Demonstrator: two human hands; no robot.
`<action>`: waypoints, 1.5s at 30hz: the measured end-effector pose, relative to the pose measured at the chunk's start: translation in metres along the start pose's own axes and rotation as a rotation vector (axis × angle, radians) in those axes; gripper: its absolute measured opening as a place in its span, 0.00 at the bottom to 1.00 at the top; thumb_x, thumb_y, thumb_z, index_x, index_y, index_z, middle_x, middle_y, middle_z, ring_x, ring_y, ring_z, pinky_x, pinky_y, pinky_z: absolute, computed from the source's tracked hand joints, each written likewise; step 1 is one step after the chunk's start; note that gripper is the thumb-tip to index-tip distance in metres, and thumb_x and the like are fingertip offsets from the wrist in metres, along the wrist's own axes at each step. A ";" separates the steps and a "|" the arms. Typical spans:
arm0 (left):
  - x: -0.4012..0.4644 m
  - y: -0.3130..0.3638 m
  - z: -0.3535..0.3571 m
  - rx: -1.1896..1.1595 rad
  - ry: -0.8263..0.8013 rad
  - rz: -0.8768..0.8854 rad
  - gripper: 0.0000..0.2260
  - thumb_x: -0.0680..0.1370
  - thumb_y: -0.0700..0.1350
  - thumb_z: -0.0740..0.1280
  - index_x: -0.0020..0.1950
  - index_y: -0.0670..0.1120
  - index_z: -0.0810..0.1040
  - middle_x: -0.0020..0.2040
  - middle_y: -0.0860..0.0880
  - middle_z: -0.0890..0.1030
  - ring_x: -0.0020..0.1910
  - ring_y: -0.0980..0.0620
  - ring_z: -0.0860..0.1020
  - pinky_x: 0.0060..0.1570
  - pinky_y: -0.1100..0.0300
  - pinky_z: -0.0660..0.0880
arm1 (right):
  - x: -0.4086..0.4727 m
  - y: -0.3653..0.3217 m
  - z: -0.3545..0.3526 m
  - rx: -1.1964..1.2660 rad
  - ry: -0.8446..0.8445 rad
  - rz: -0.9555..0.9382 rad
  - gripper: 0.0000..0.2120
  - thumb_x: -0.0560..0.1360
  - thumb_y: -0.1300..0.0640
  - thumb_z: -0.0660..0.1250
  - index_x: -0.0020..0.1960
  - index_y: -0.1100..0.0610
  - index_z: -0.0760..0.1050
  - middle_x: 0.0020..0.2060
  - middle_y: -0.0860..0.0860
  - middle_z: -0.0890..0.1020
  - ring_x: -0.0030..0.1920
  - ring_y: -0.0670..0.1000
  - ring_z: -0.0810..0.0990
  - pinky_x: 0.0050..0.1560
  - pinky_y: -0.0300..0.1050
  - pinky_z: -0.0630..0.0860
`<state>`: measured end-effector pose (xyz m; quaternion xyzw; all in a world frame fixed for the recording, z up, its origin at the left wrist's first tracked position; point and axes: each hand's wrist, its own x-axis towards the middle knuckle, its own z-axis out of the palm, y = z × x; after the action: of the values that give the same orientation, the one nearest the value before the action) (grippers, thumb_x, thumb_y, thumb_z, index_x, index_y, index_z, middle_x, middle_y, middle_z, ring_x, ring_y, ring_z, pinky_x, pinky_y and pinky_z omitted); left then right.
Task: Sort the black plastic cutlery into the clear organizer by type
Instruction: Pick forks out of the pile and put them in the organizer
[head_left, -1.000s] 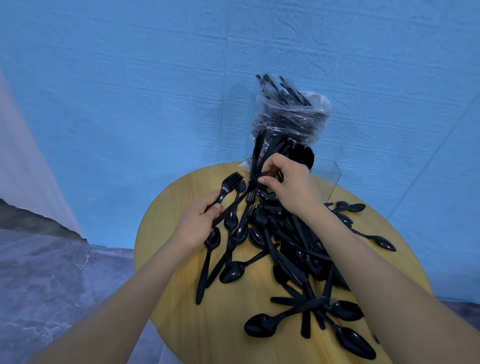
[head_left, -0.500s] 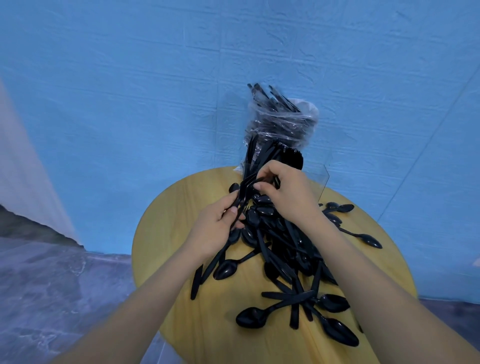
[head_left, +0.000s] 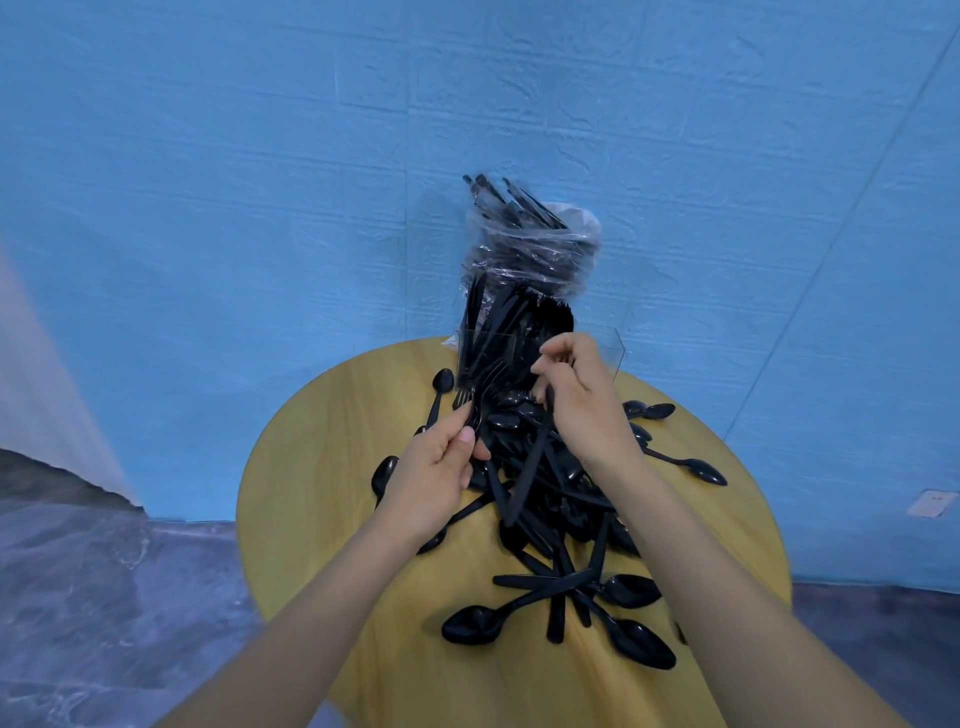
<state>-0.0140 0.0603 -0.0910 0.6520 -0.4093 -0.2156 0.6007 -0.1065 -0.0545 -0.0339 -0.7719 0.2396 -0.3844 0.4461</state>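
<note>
A heap of black plastic cutlery (head_left: 550, 525) covers the middle of the round wooden table (head_left: 322, 499). The clear organizer (head_left: 613, 345) stands at the table's far edge with black forks and knives upright in it. My left hand (head_left: 436, 473) grips a bunch of black forks (head_left: 480, 395) by their handles, tines pointing up toward the organizer. My right hand (head_left: 576, 400) pinches a black knife (head_left: 530, 462) by one end just in front of the organizer; the knife hangs down over the heap.
A clear plastic bag (head_left: 530, 249) stuffed with more black cutlery rises behind the organizer against the blue wall. Loose spoons (head_left: 691, 467) lie scattered toward the table's right and near edges. A grey marbled floor lies to the left.
My left hand has carried its forks up and right toward the organizer. My right hand has lifted a knife out of the heap.
</note>
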 end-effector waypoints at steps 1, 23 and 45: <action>-0.001 0.001 0.000 -0.007 0.003 -0.008 0.18 0.83 0.41 0.53 0.71 0.54 0.68 0.38 0.53 0.75 0.28 0.61 0.66 0.30 0.69 0.65 | -0.002 0.001 -0.002 0.065 -0.017 0.048 0.09 0.79 0.67 0.52 0.51 0.56 0.67 0.39 0.51 0.74 0.36 0.45 0.71 0.37 0.33 0.69; -0.007 0.019 0.024 -0.352 -0.136 -0.130 0.13 0.83 0.42 0.54 0.58 0.57 0.73 0.43 0.47 0.78 0.35 0.54 0.81 0.38 0.62 0.79 | -0.015 0.017 0.000 0.334 0.203 0.107 0.09 0.74 0.58 0.70 0.38 0.51 0.71 0.28 0.42 0.73 0.28 0.42 0.68 0.34 0.38 0.65; 0.024 -0.019 -0.001 -0.026 -0.049 -0.028 0.18 0.83 0.42 0.53 0.73 0.51 0.65 0.40 0.54 0.76 0.27 0.61 0.66 0.27 0.68 0.64 | 0.020 0.040 0.043 0.018 0.015 -0.042 0.02 0.78 0.57 0.63 0.48 0.51 0.73 0.40 0.42 0.77 0.38 0.39 0.75 0.43 0.35 0.74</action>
<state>0.0060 0.0410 -0.1041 0.6442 -0.4118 -0.2450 0.5961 -0.0610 -0.0664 -0.0750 -0.7700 0.2234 -0.4013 0.4430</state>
